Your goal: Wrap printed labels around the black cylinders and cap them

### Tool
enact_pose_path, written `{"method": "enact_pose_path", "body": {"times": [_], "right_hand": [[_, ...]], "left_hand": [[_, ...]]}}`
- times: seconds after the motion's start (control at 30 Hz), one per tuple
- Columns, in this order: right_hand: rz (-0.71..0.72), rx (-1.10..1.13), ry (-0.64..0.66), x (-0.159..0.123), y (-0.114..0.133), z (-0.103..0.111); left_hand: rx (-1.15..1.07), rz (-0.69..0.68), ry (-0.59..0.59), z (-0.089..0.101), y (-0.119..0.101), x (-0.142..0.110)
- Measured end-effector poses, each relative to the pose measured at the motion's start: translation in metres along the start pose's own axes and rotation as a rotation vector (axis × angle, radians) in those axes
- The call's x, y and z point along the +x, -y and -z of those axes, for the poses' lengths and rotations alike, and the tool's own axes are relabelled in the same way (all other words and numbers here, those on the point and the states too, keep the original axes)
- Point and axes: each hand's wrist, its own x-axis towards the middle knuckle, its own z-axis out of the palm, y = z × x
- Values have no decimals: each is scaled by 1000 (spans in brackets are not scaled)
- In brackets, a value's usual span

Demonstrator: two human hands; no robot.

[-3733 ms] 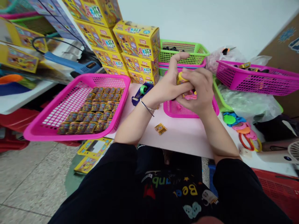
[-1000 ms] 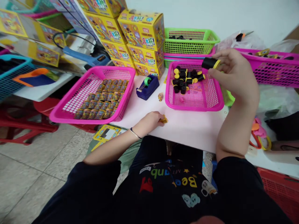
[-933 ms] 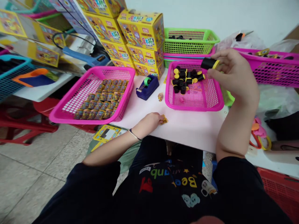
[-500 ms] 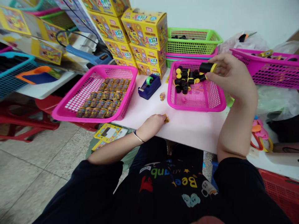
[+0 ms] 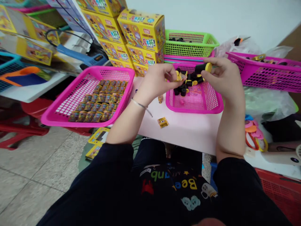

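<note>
- Our left hand (image 5: 156, 84) pinches a small yellow piece (image 5: 179, 76).
- Our right hand (image 5: 222, 78) firmly grips a black tube (image 5: 202, 68).
- We hold both over the pink basket (image 5: 195, 112), close above more tubes (image 5: 185, 84).

The person wears a black short-sleeved top (image 5: 169, 194) with wide, loose sleeves (image 5: 110, 160). Its front carries a print: yellow lettering reading "Bee" (image 5: 188, 184), a red figure (image 5: 147, 187), a pale blue cartoon shape (image 5: 191, 202) and a small white cartoon mug (image 5: 208, 190). Black trouser legs (image 5: 150, 153) show below it, and a thin silver bangle (image 5: 141, 105) circles the left wrist (image 5: 138, 102).
</note>
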Motion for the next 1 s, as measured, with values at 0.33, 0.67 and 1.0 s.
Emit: {"method": "enact_pose_path", "body": {"times": [0.33,0.67,1.0], "right_hand": [[143,205,-236,-13,12,20],[-17,-78,-101,-33,49,9],[376,376,-186,-22,34,-2]], "left_hand": [[-208,-47,36,-21,-13,31],[-269,-167,27,-9,-34,7],[-375,-207,-13,-17,-16,21]]}}
